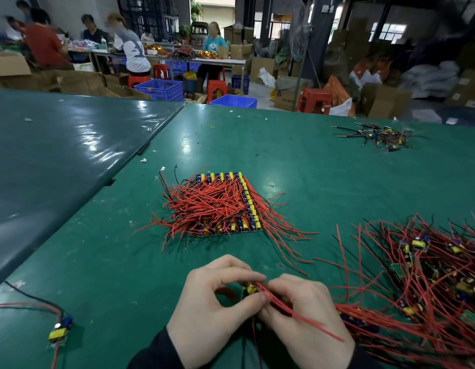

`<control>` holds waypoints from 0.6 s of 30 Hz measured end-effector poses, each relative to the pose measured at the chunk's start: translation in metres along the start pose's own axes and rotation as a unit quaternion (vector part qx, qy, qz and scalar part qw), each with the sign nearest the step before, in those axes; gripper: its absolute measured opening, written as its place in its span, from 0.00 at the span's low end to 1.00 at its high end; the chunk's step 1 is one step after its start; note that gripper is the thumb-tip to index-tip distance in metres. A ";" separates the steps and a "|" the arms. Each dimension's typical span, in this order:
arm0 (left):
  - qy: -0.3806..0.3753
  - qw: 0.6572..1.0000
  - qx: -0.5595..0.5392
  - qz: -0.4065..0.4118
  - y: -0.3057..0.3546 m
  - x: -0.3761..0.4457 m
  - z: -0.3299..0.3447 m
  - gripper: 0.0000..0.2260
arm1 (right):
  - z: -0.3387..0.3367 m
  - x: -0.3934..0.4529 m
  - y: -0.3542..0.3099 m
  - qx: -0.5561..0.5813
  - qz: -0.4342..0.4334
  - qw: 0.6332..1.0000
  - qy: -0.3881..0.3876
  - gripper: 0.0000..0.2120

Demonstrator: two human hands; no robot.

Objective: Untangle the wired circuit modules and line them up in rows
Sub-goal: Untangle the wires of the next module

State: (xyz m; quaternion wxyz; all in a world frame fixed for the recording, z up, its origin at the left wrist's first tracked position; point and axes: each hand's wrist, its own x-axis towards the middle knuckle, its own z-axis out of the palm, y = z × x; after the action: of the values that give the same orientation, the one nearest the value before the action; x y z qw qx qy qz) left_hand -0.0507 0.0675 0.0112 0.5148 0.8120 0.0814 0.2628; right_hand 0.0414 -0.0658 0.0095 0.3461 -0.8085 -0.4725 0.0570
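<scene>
My left hand (212,310) and my right hand (308,315) meet near the table's front edge, both pinching one small circuit module (251,289) with a yellow part and red wires (305,319) trailing over my right hand. Straight ahead lies a block of modules lined up in rows (228,206), red wires splayed over it. A tangled heap of modules and red wires (428,283) spreads at the right.
A single loose module (60,332) with red and black wires lies at the front left. A small pile of dark wired parts (380,137) sits far right on the green table (124,249). Beyond the table are blue crates, red stools, cartons and people at another bench.
</scene>
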 end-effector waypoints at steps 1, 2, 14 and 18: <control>0.003 1.000 0.007 0.001 0.000 0.000 0.001 0.06 | -0.005 0.001 0.000 -0.015 0.019 1.000 0.001 0.08; 0.010 1.000 0.014 0.002 -0.001 0.000 0.002 0.05 | -0.007 0.001 0.002 -0.008 0.031 0.999 0.017 0.07; -0.003 0.887 -0.375 -0.269 0.005 0.010 -0.014 0.11 | -0.006 0.007 -0.015 0.466 0.119 0.867 -0.130 0.08; -0.069 0.828 -0.472 -0.295 0.007 0.008 -0.022 0.20 | -0.014 0.008 -0.020 0.558 0.101 0.795 -0.218 0.09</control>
State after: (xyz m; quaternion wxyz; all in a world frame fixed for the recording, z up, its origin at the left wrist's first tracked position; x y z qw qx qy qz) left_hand -0.0561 0.0856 0.0272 0.8926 0.4234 0.1471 0.0485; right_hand 0.0371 -0.0600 0.0342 0.6172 -0.4848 -0.3371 0.5199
